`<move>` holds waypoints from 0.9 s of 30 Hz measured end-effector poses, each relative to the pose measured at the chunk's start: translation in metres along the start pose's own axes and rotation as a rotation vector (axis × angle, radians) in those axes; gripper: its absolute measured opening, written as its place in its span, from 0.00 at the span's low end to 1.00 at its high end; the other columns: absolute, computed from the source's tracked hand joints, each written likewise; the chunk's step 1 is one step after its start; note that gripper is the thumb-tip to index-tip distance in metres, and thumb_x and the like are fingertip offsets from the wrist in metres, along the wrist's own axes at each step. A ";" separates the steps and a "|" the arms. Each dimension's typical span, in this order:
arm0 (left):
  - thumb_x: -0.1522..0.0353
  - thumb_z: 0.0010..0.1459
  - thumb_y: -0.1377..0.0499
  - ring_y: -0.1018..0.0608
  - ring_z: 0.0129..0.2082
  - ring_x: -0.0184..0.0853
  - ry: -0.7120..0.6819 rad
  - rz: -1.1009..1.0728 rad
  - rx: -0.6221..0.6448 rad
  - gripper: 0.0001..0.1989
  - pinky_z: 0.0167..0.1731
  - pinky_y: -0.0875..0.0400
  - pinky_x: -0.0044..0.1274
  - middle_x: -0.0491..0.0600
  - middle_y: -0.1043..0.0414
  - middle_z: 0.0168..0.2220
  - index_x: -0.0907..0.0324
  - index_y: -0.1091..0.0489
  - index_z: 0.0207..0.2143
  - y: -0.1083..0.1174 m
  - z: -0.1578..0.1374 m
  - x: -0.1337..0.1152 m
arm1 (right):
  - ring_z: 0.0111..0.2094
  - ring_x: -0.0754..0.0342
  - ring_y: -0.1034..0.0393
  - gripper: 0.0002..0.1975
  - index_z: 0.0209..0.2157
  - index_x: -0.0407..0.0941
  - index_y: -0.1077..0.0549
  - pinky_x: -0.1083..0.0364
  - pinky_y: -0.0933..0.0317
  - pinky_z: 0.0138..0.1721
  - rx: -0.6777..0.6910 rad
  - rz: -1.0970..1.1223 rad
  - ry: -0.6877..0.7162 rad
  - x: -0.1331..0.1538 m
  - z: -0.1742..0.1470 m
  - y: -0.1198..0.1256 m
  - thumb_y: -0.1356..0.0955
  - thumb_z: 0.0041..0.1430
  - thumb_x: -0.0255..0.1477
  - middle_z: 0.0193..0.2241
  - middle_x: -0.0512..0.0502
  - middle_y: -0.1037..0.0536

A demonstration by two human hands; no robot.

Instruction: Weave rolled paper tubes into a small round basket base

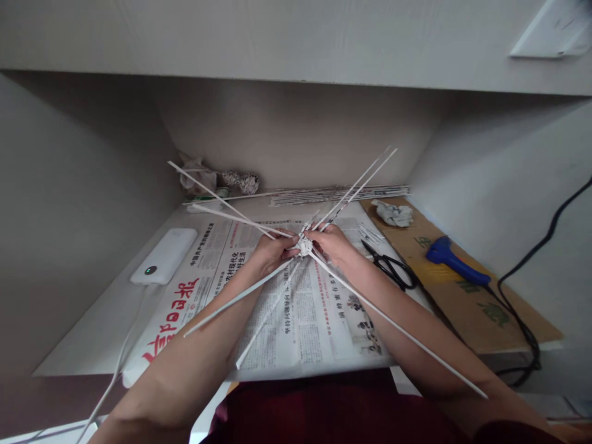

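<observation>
Between my two hands is a small woven piece (305, 246) of rolled paper strips, held above the newspaper. Long thin paper sticks (222, 302) fan out from its middle in several directions, toward the back and toward me. My left hand (277, 250) pinches the woven middle from the left side. On the right side, my right hand (330, 242) grips the same piece with thumb and fingers close to the centre. The fingertips of both hands nearly meet, and they partly hide the weave.
Newspaper (272, 333) covers the table. A white power bank (165, 256) with a cable lies left. Scissors (391, 265), cardboard (485, 302), a blue glue gun (456, 262) and crumpled paper (393, 213) lie right. More paper sticks (333, 196) and a plastic bag (197, 176) are behind.
</observation>
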State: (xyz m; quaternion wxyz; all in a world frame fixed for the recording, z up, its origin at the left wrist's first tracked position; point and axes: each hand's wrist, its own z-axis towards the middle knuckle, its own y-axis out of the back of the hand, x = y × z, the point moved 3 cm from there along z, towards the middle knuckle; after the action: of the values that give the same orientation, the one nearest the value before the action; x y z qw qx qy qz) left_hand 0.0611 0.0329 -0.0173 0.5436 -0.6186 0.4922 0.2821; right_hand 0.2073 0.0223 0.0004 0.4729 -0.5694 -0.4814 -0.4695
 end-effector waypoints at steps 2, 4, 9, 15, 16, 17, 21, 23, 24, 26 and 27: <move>0.79 0.45 0.31 0.23 0.24 0.30 0.003 0.001 0.002 0.08 0.21 0.25 0.18 0.49 0.26 0.25 0.65 0.27 0.26 0.000 0.001 0.001 | 0.21 0.55 0.32 0.08 0.23 0.43 0.29 0.56 0.38 0.26 -0.011 -0.006 -0.004 0.000 0.000 0.000 0.28 0.38 0.30 0.17 0.52 0.28; 0.79 0.46 0.32 0.23 0.24 0.30 0.008 -0.001 0.003 0.07 0.21 0.25 0.18 0.50 0.26 0.26 0.65 0.27 0.27 0.000 0.002 0.001 | 0.20 0.55 0.33 0.07 0.22 0.43 0.29 0.57 0.39 0.25 -0.024 -0.014 -0.008 -0.001 0.001 0.001 0.28 0.38 0.29 0.17 0.52 0.27; 0.78 0.47 0.32 0.23 0.24 0.30 0.013 -0.017 0.008 0.06 0.21 0.25 0.18 0.50 0.26 0.27 0.65 0.26 0.28 0.000 0.004 0.003 | 0.19 0.56 0.34 0.06 0.22 0.43 0.29 0.58 0.40 0.23 -0.030 -0.021 -0.019 -0.002 0.002 0.001 0.30 0.38 0.29 0.16 0.53 0.28; 0.79 0.46 0.32 0.24 0.24 0.29 -0.009 -0.029 0.028 0.05 0.20 0.25 0.17 0.50 0.26 0.27 0.66 0.26 0.27 0.000 0.002 0.002 | 0.19 0.56 0.33 0.07 0.23 0.43 0.29 0.58 0.39 0.23 -0.010 -0.001 0.007 -0.003 0.003 0.001 0.29 0.38 0.30 0.18 0.52 0.26; 0.78 0.46 0.32 0.23 0.24 0.29 -0.016 -0.026 0.032 0.06 0.21 0.25 0.17 0.50 0.25 0.27 0.66 0.25 0.27 0.000 0.002 0.002 | 0.19 0.56 0.33 0.08 0.23 0.43 0.29 0.57 0.39 0.23 0.001 0.017 -0.001 -0.003 0.002 0.000 0.28 0.39 0.30 0.18 0.51 0.26; 0.78 0.45 0.31 0.23 0.24 0.30 -0.022 -0.021 0.033 0.06 0.22 0.25 0.18 0.50 0.25 0.27 0.66 0.25 0.27 0.000 0.001 0.002 | 0.19 0.56 0.33 0.09 0.23 0.43 0.29 0.57 0.38 0.23 0.014 0.034 -0.014 -0.002 0.001 -0.001 0.27 0.39 0.30 0.18 0.51 0.26; 0.78 0.46 0.32 0.22 0.25 0.31 -0.025 -0.007 0.027 0.05 0.22 0.24 0.18 0.50 0.25 0.27 0.66 0.26 0.26 -0.001 0.000 0.001 | 0.19 0.55 0.33 0.11 0.23 0.43 0.30 0.55 0.37 0.24 0.038 0.043 -0.039 0.000 -0.003 -0.003 0.25 0.39 0.30 0.17 0.51 0.27; 0.79 0.47 0.34 0.22 0.25 0.30 -0.015 -0.019 0.009 0.05 0.22 0.24 0.17 0.49 0.26 0.25 0.65 0.27 0.25 -0.002 -0.001 0.001 | 0.19 0.56 0.33 0.09 0.23 0.43 0.29 0.56 0.37 0.23 0.026 0.010 -0.004 0.000 -0.002 -0.002 0.26 0.38 0.29 0.17 0.51 0.27; 0.80 0.48 0.34 0.23 0.24 0.30 -0.008 -0.026 -0.006 0.06 0.22 0.24 0.17 0.48 0.27 0.24 0.65 0.27 0.24 -0.003 -0.002 0.001 | 0.19 0.56 0.33 0.08 0.23 0.42 0.28 0.57 0.38 0.23 0.015 -0.013 0.012 -0.001 -0.001 -0.002 0.27 0.38 0.29 0.17 0.51 0.26; 0.81 0.49 0.36 0.23 0.23 0.29 0.002 -0.039 -0.037 0.06 0.22 0.24 0.17 0.47 0.28 0.23 0.66 0.27 0.23 -0.003 -0.003 0.001 | 0.20 0.55 0.32 0.08 0.24 0.42 0.27 0.57 0.39 0.22 -0.006 -0.055 0.032 -0.004 0.002 0.000 0.28 0.38 0.29 0.18 0.51 0.26; 0.82 0.49 0.36 0.23 0.23 0.29 0.009 -0.042 -0.040 0.06 0.21 0.24 0.16 0.47 0.28 0.23 0.66 0.27 0.23 -0.004 -0.003 0.001 | 0.20 0.55 0.32 0.08 0.24 0.42 0.27 0.57 0.39 0.22 -0.013 -0.062 0.035 -0.006 0.003 0.001 0.28 0.38 0.29 0.18 0.51 0.26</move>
State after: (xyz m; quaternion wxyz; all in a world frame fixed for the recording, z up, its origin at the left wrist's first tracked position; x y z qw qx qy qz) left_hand 0.0641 0.0293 -0.0155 0.5346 -0.6409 0.4758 0.2776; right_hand 0.2080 0.0246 -0.0056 0.4626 -0.5490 -0.4873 -0.4971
